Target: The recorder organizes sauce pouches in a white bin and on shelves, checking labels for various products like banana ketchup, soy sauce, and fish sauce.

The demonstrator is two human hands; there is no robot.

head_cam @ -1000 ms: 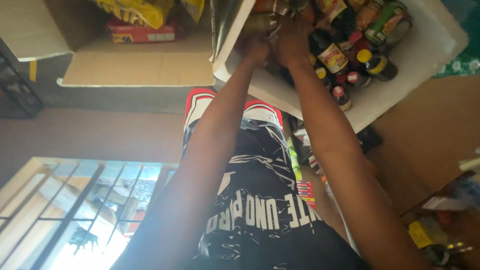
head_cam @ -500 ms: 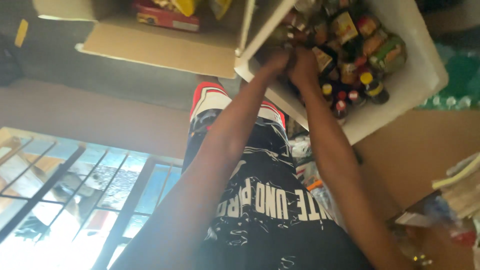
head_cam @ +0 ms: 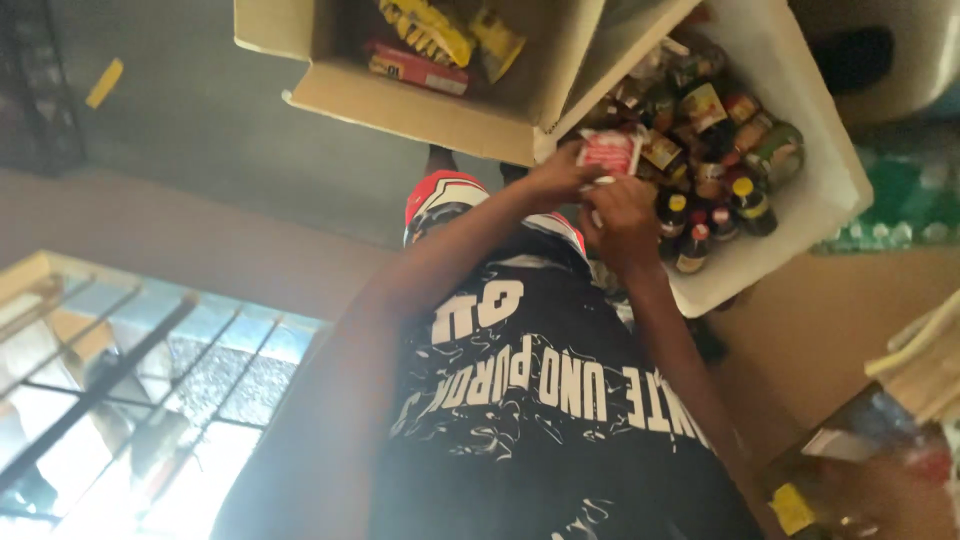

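Note:
My left hand (head_cam: pixel 553 177) and my right hand (head_cam: pixel 622 215) meet in front of my chest, over the near edge of a white box (head_cam: pixel 800 235). Between them is a small red and white packet (head_cam: pixel 610 150). My left hand pinches its left side, and the fingers of my right hand close on its lower edge. The white box is packed with several dark bottles with yellow and red caps (head_cam: pixel 745 200) and jars. My black printed shirt (head_cam: pixel 540 400) fills the lower part of the view.
An open cardboard box (head_cam: pixel 430 105) with yellow packets (head_cam: pixel 430 28) and a red carton (head_cam: pixel 410 68) sits left of the white box. A barred window (head_cam: pixel 120 400) is at lower left. My red and white shoe (head_cam: pixel 440 195) shows on the floor. Cluttered goods lie at lower right.
My hands have come up out of the white box, and the red and white packet now shows between them. The view has shifted, bringing both boxes further down into the picture.

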